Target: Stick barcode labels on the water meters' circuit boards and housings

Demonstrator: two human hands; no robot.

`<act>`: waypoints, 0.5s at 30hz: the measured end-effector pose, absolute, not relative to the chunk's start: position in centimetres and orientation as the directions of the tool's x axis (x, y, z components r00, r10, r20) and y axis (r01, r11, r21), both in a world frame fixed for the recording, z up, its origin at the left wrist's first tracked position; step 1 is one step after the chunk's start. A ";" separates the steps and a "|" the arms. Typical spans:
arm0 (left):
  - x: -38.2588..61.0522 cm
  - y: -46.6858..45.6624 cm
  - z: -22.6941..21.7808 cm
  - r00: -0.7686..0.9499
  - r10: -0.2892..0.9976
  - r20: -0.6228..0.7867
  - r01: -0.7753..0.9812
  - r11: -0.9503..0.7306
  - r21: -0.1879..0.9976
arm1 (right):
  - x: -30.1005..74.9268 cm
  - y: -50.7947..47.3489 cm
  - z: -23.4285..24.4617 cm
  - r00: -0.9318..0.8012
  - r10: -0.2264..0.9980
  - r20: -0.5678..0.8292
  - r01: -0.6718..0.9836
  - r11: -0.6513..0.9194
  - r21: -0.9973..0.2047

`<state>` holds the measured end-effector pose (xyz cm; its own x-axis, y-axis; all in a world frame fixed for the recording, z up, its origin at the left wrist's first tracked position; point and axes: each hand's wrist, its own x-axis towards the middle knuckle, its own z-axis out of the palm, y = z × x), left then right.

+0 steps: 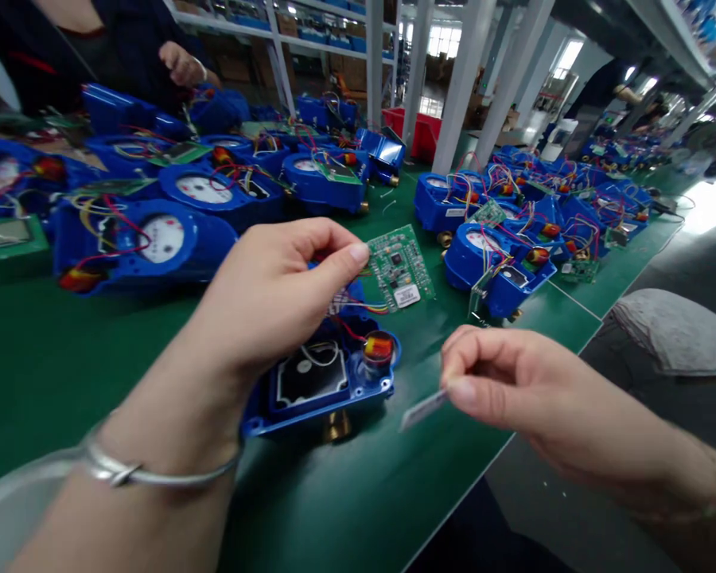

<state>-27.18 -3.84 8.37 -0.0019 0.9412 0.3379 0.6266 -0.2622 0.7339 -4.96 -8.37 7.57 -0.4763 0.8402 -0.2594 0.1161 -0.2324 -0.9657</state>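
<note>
Between thumb and fingers, my left hand [298, 286] pinches the left edge of a green circuit board [397, 267]. The board carries dark chips and a white label, and coloured wires run from its lower edge. Below it, a blue water meter housing [319, 406] lies on the table, with a black compartment, a red and yellow wrapped cylinder [378, 350] and a brass fitting underneath. My left hand hides part of this housing. To its right, my right hand [501, 382] is closed on a thin, pale, card-like strip [423, 410], blurred and apart from the board.
Several blue water meters [149, 239] with loose wires stand at the left and back of the green table [453, 477]. More meters [495, 263] line the right side. A co-worker's hand [182, 64] shows across the table. A red bin [426, 135] stands behind the posts.
</note>
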 end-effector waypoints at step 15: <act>-27.2 -2.9 6.8 -0.082 0.965 0.250 0.371 -0.203 0.906 | -15.2 -12.9 -3.0 -0.423 0.526 0.738 -0.208 0.736 -0.644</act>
